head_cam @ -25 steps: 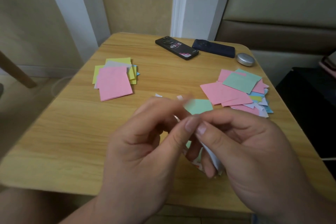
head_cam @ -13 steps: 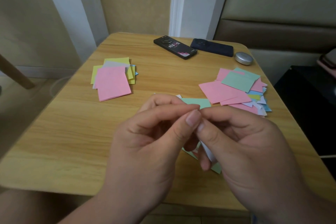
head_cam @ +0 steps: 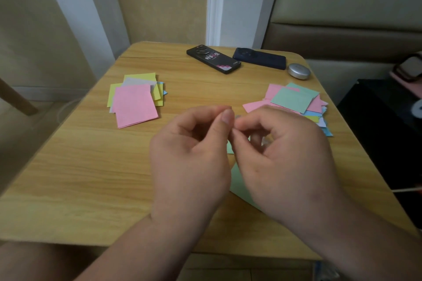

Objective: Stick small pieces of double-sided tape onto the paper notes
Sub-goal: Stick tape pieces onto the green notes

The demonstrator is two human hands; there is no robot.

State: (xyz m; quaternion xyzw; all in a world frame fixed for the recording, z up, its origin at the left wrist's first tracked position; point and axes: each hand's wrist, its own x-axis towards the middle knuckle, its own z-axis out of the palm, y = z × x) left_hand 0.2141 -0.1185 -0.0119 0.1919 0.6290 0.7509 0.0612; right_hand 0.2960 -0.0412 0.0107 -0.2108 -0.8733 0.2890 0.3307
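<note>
— Tape up front: looks like that tiny pale scrap, nipped mid-table between both sets of fingertips. Too small to swear to.
— Starting left, then. Left pile lying flat, pink on top. Left hand curled, thumb and forefinger pinched tight on the scrap.
— Right hand curled too, forefinger and thumb meeting the left's, nipping the same bit. Probably peeling the backing.
— Best done how?
— Hold by the very edge, keep pads off the glue, peel slowly so as not to fold it on itself. Then down onto the green note, lying flat on the table beneath the right hand, partly hidden. Press near one edge, rub once.
— Right pile close by, green on top, loosely fanned. No telling taped notes from untaped.
— Any writing?
— Black phone at the far edge: white characters and a pink pattern on its back, too blurred to read. Blue phone just beside, no marking visible. Silver case at the right end, plain.
</note>
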